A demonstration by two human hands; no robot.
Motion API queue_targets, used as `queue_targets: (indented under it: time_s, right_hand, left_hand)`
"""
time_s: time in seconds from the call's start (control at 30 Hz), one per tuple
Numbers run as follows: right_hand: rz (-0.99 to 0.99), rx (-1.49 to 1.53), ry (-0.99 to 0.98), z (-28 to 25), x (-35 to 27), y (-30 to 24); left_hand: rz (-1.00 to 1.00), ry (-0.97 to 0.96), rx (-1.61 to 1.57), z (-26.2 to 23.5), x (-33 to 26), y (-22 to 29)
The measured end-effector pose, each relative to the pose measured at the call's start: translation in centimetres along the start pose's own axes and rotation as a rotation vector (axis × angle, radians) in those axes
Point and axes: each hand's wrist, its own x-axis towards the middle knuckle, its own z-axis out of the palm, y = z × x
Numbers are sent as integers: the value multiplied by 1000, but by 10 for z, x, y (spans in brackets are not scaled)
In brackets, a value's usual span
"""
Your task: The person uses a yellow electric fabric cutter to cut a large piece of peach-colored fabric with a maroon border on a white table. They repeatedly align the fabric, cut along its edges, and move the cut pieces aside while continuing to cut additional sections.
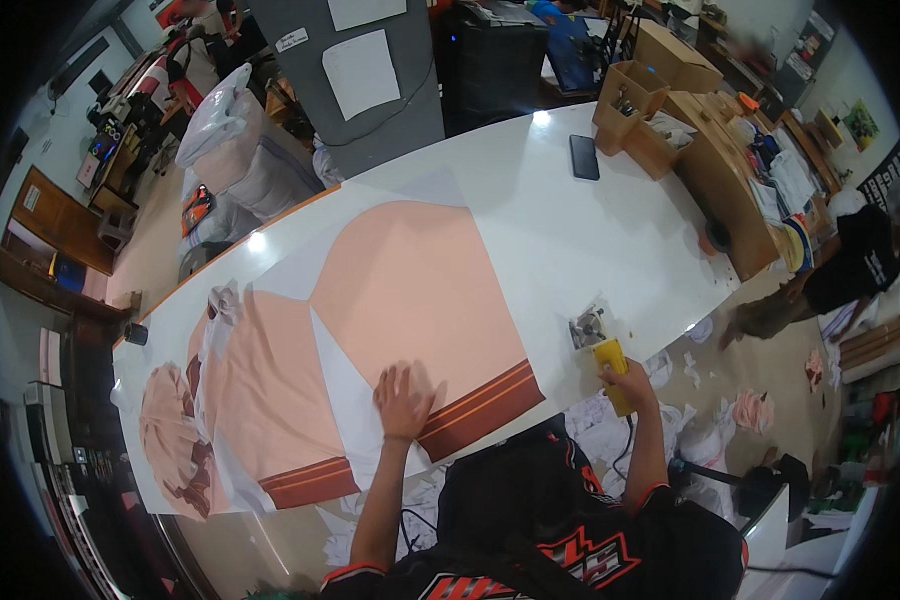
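My left hand (404,402) lies flat, fingers spread, on a peach sleeve-shaped fabric panel (410,280) with a curved top. Along the panel's lower edge runs a dark red band with orange stripes (490,405). My right hand (632,382) is wrapped round the yellow body of an electric fabric cutter (608,354). Its metal head rests on the white table (540,250), to the right of the panel and apart from it. Left of my left hand lies a second, wrinkled peach piece (280,380), with white sheet material (342,400) between the two.
Crumpled peach fabric (168,430) sits at the table's left end. A phone (584,158) and cardboard boxes (630,95) are at the far right. Scraps (670,440) litter the floor by the near edge. Another person (860,260) is at the right; stuffed sacks (245,150) stand behind.
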Motion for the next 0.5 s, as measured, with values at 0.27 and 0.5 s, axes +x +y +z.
queue_targets:
  time_s: [0.27,0.5]
  right_hand:
    - [131,99,-28,-18,1,8]
    - [157,217,-152,-35,12,12]
  left_hand:
    - [51,-399,153,27,168,78]
    - [83,-423,267,67,247,121]
